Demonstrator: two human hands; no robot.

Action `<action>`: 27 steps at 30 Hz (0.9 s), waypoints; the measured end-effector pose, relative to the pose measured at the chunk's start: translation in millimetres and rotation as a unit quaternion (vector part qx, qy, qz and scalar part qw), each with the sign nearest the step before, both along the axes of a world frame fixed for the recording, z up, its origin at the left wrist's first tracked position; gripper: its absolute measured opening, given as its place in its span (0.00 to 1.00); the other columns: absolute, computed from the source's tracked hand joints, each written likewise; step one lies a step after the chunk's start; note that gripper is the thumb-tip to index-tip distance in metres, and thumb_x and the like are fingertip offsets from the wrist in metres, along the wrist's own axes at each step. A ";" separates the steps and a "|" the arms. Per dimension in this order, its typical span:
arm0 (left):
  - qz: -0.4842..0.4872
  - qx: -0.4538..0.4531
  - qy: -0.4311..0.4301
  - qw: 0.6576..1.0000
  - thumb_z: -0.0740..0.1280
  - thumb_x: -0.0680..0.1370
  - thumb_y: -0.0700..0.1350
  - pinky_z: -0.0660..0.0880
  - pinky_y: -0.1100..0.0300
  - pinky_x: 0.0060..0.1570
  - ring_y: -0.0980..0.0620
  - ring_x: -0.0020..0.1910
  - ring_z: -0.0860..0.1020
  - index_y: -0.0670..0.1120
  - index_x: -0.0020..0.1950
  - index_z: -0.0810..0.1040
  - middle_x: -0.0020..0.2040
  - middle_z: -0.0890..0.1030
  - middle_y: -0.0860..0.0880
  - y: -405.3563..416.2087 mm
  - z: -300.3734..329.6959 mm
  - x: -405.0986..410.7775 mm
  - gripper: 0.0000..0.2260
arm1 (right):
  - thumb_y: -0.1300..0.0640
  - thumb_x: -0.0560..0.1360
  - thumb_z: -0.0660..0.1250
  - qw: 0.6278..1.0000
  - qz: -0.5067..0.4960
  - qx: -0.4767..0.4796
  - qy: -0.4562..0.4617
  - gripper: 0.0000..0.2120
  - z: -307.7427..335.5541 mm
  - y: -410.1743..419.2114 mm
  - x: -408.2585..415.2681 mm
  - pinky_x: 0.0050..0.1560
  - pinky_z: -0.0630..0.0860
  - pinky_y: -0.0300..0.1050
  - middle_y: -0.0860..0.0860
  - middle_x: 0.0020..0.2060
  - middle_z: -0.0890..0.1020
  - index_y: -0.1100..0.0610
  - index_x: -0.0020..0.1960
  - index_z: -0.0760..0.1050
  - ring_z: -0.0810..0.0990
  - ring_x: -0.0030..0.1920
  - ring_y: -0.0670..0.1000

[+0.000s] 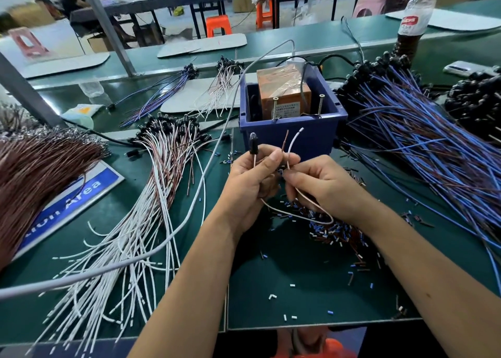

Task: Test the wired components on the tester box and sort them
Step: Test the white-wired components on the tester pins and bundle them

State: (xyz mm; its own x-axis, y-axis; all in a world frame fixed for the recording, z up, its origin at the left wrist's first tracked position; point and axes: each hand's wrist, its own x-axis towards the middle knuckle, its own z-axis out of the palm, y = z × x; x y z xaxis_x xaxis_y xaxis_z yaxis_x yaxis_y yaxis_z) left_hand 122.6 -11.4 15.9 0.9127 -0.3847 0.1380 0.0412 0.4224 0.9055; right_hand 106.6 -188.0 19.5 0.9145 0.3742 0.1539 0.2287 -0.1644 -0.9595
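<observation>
- Left hand [253, 178] pinches a black-capped component [253, 142] with brown and white wires.
- Right hand [320, 184] pinches its white wire [294, 140].
- Just behind: blue plastic tester box [292, 136].

single head cam, wide-angle, looks forward and down, close over the worktop [284, 276], far benches up top

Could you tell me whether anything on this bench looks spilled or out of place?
Yes: small cut sleeve bits in blue, white and brown lie scattered over the mat, thickest under the right hand. A grey cable also trails loosely across the white wires.
</observation>
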 end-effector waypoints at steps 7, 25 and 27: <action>-0.004 0.004 0.045 0.999 0.67 0.81 0.44 0.55 0.66 0.27 0.62 0.23 0.62 0.47 0.41 0.85 0.42 0.83 0.48 -1.4 -3.1 5.9 0.11 | 0.44 0.85 0.60 0.979 -0.161 0.128 -0.011 0.20 0.1 -2.7 9.7 0.21 0.62 0.36 0.52 0.26 0.76 0.55 0.44 0.81 0.67 0.22 0.47; -0.014 0.009 0.036 0.999 0.70 0.79 0.45 0.60 0.70 0.24 0.61 0.23 0.59 0.42 0.41 0.84 0.34 0.74 0.48 -0.4 -5.8 8.7 0.10 | 0.53 0.85 0.65 0.941 -0.286 0.180 0.019 0.15 2.4 -13.5 16.1 0.21 0.59 0.35 0.50 0.26 0.72 0.54 0.40 0.76 0.63 0.21 0.46; -0.005 0.006 0.032 0.999 0.69 0.78 0.46 0.58 0.69 0.24 0.60 0.24 0.58 0.42 0.41 0.85 0.40 0.71 0.45 -2.2 -5.0 7.9 0.10 | 0.49 0.83 0.68 0.952 -0.255 0.165 0.043 0.16 -0.5 -10.9 15.0 0.20 0.59 0.35 0.50 0.26 0.73 0.54 0.39 0.79 0.64 0.20 0.46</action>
State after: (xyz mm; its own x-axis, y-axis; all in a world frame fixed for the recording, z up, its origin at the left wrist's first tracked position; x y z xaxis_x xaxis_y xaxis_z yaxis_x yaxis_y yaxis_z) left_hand 130.5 -13.5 10.9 0.9159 -0.3944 0.0750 0.1025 0.4105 0.9061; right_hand 121.6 -198.9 19.0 0.9787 -0.1779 0.1021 0.1179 0.0808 -0.9897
